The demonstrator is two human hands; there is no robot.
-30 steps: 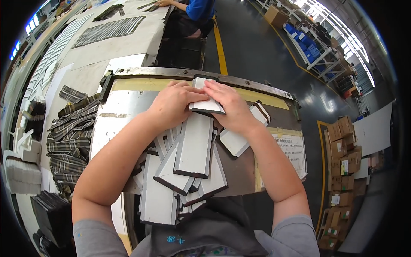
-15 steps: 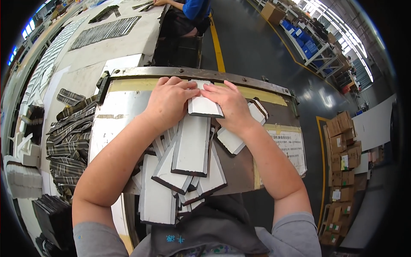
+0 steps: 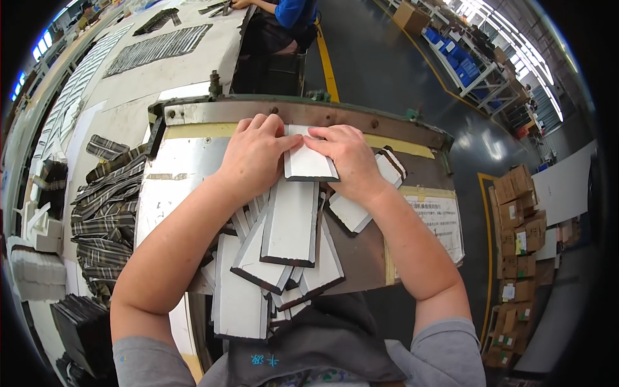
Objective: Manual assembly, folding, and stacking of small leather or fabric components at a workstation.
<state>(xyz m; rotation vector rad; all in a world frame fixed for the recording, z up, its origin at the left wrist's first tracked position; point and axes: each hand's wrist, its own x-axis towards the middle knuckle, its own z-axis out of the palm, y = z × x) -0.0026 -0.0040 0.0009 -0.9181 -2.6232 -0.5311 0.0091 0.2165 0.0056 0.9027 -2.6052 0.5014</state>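
A short white strip with grey sides and a dark near edge (image 3: 311, 165) lies at the far middle of a metal machine top. My left hand (image 3: 256, 149) has its fingers bent, with the thumb on the strip's left side. On the right side, my right hand (image 3: 347, 160) presses the strip with thumb and curled fingers. The strip's far end lies against the machine's metal bar (image 3: 245, 115). Nearer to me is an overlapping pile of similar white strips (image 3: 289, 226), some tilted. Another strip with dark ends (image 3: 351, 209) sits partly under my right hand.
Plaid fabric pieces (image 3: 106, 216) are heaped on the left. Ahead, a person in blue (image 3: 293, 14) works at a long table (image 3: 187, 68). A printed sheet (image 3: 435, 226) is taped on the machine's right. Cardboard boxes (image 3: 516, 242) stand beyond.
The metal bar at the machine's far edge has tilted up, showing more of its front face and green fittings behind. My hands and the strip have shifted only slightly.
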